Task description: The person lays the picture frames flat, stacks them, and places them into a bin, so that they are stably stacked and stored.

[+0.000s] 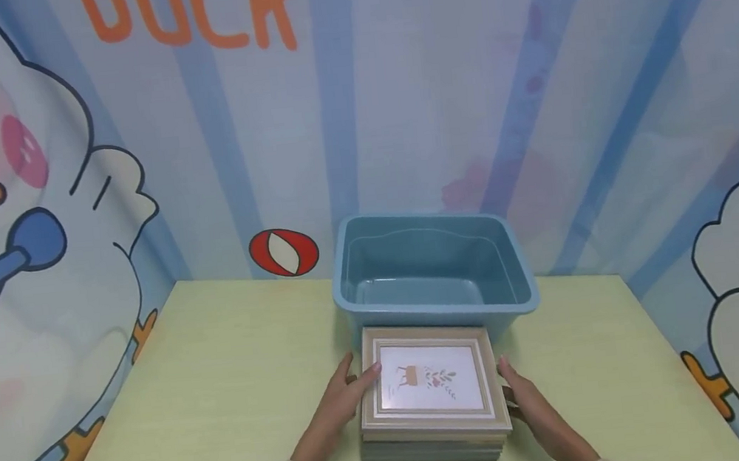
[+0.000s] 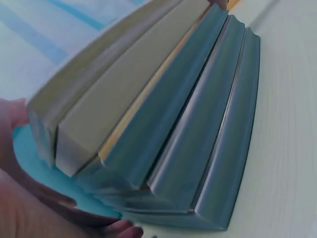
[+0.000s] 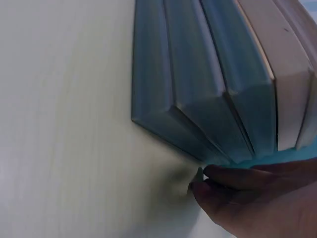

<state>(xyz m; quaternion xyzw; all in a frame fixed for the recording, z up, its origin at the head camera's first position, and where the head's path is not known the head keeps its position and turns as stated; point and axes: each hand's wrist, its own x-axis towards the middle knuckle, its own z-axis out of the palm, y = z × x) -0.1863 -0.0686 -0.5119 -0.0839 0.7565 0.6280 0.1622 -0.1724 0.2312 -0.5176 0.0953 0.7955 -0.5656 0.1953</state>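
In the head view a stack of several picture frames lies flat on the table, close against the front of a blue plastic bin. The top picture frame is beige, around a print of a deer with flowers. Under the beige frames are blue-grey picture frames, seen edge-on in both wrist views. My left hand is at the stack's left side, its thumb over the top frame's edge and its fingers lower along the side. My right hand stands at the right side, fingers extended near the lower frames; their contact is partly hidden.
The pale yellow-green table extends to both sides of the stack. Behind the bin rises a striped blue backdrop with printed cartoon ducks and orange lettering. Nothing shows inside the bin.
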